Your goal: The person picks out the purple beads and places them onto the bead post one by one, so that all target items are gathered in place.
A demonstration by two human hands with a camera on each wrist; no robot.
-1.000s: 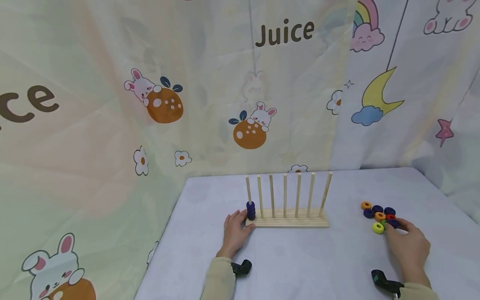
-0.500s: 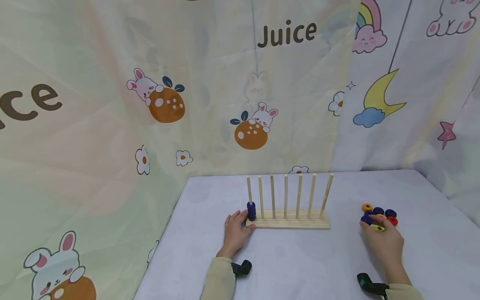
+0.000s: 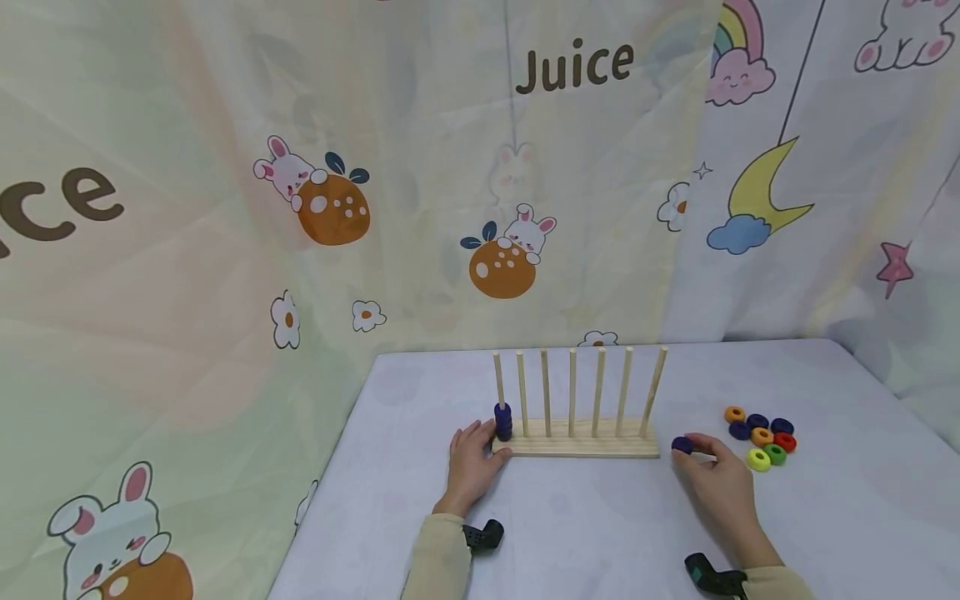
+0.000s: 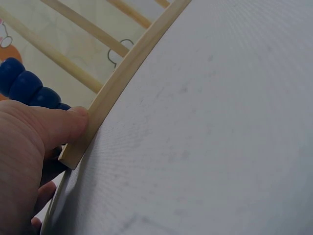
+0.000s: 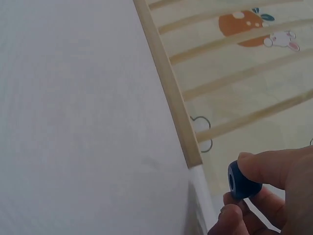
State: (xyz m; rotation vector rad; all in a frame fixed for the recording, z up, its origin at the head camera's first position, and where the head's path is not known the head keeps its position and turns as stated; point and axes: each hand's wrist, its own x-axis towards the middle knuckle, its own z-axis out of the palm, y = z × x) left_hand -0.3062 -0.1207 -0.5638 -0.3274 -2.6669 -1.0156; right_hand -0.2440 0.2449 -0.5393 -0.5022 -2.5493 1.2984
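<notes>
A wooden peg rack [image 3: 585,448] with a row of upright pegs stands on the table. Dark blue beads [image 3: 502,422] are stacked on its leftmost peg; the other pegs are bare. My left hand [image 3: 471,465] grips the rack's left end, its thumb [image 4: 68,125] laid against the base's front edge in the left wrist view. Just off the rack's right end, my right hand [image 3: 722,490] pinches a dark blue bead [image 3: 682,445] between thumb and fingers. The right wrist view shows the hole in this bead [image 5: 239,182] facing sideways.
To the right lies a loose group of beads: orange ones [image 3: 761,437], dark blue ones [image 3: 739,430], a red one [image 3: 784,442], a green one [image 3: 776,454] and a yellow one [image 3: 758,459]. A white cloth covers the table [image 3: 585,525]. Behind it hangs a printed curtain [image 3: 420,250].
My right hand has moved left from the bead group toward the rack, carrying the blue bead. The green and yellow beads now show fully. My left hand stays at the rack's end.
</notes>
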